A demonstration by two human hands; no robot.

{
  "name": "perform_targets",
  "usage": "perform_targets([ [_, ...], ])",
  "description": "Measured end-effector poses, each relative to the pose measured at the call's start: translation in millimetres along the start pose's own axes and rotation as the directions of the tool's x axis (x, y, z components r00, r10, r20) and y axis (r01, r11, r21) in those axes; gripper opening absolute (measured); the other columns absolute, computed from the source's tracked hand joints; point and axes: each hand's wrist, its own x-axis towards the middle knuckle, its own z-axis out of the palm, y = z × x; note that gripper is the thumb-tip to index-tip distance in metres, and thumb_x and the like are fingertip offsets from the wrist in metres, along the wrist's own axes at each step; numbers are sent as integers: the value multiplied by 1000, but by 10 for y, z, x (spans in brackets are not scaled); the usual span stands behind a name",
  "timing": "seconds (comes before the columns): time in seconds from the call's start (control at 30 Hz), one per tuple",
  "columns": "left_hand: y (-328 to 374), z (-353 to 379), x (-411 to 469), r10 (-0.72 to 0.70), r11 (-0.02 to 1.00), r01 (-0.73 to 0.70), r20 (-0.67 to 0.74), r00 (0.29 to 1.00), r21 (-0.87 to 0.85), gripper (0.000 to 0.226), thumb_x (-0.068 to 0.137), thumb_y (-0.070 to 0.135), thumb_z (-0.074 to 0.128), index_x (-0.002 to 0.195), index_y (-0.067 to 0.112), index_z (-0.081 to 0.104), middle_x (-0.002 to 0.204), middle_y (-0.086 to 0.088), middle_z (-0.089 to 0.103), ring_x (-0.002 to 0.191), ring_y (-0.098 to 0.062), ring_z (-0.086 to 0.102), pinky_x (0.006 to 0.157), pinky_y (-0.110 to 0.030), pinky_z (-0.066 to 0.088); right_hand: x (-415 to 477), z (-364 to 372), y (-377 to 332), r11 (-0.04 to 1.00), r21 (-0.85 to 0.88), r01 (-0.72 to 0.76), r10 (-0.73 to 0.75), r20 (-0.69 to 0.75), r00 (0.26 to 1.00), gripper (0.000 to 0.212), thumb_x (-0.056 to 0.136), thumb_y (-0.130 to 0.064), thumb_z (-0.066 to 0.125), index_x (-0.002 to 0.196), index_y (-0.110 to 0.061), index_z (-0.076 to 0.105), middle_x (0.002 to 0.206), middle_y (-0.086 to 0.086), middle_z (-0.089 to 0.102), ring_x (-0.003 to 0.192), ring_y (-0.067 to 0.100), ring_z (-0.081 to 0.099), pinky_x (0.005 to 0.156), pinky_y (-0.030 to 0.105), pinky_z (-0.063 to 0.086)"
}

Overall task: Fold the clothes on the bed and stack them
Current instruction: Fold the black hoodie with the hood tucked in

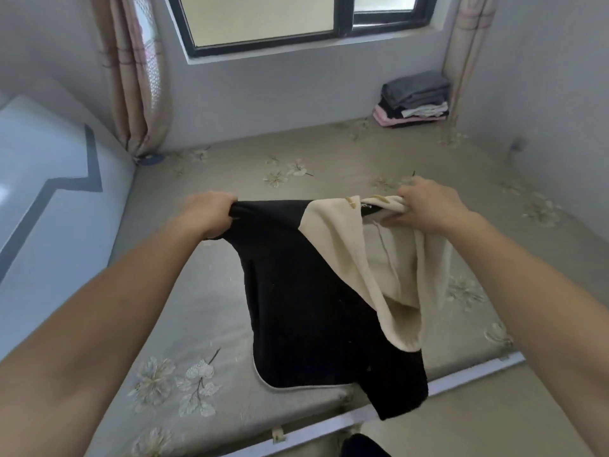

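Items I logged from the head view:

1. Garment [313, 291]: black and cream. It was held up over the near half of the bed [230, 258], its top edge stretched between both hands. The black side hung on the left and the cream side on the right. The lower black part reached the near edge of the bed, and one end hung past the rail [461, 379].
2. Left hand [211, 212]: its fingers were curled tight round the black end of the top edge, gripping it.
3. Right hand [425, 206]: it gripped the cream end of the top edge, with the cloth bunched under its curled fingers, just beside a small dark label.
4. Stack [415, 98]: folded clothes in the far right corner of the bed, against the wall and well apart from the garment. A grey piece lay on top, with dark, white and pink pieces below.
5. Bed: it had a grey-green cover with pale flowers.
6. Dark cloth [362, 446]: it lay below the near edge of the bed and was cut off by the frame. I could not tell what it was.
7. Window [296, 21]: dark-framed, above the far edge of the bed, with a curtain [135, 77] at the far left corner and another beside the stack.
8. Panel [39, 192]: pale with a dark zigzag stripe, along the left edge of the bed.
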Motion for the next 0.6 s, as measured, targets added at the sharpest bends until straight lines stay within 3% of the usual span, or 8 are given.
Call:
perform_targets([
  [0.1,-6,-260,535,-123,992,122,-80,989,-16,19,87,12,56,104,19,54,106,-14,63,97,-36,61,71,-38,43,611,-151,86,1000,17,13,-11,-121,993,44,86,-60,64,105,-21,55,111,8,56,108,33,57,70,37,39],
  [0.2,-43,-678,992,-179,983,159,-253,951,-96,35,79,2,64,111,9,52,111,-24,57,103,-44,56,80,-50,51,1181,-459,160,999,-21,41,-45,-297,954,21,95,-25,58,114,-16,56,112,13,58,107,38,58,77,44,45],
  [0.27,-104,-904,1212,-205,979,189,-394,896,-79,40,80,0,69,115,5,50,114,-27,51,106,-47,50,81,-56,50,1499,-662,184,994,-80,70,-97,-415,905,26,94,-11,54,120,-11,56,113,18,58,105,41,57,75,46,43],
  [0.43,-384,-1104,1413,-150,971,234,-641,753,46,42,83,-1,65,120,2,45,113,-29,48,99,-51,48,74,-55,45,2012,-956,79,973,-166,163,-229,-562,794,29,91,-4,53,120,-7,52,111,24,56,102,43,54,81,51,41],
  [0.6,-588,-495,1364,-123,969,224,-593,795,99,45,76,-1,62,120,2,48,105,-30,49,95,-47,48,78,-53,39,2109,-426,-112,966,-131,221,-257,-493,831,31,94,-9,45,123,-10,55,114,21,57,106,40,54,88,49,38],
])
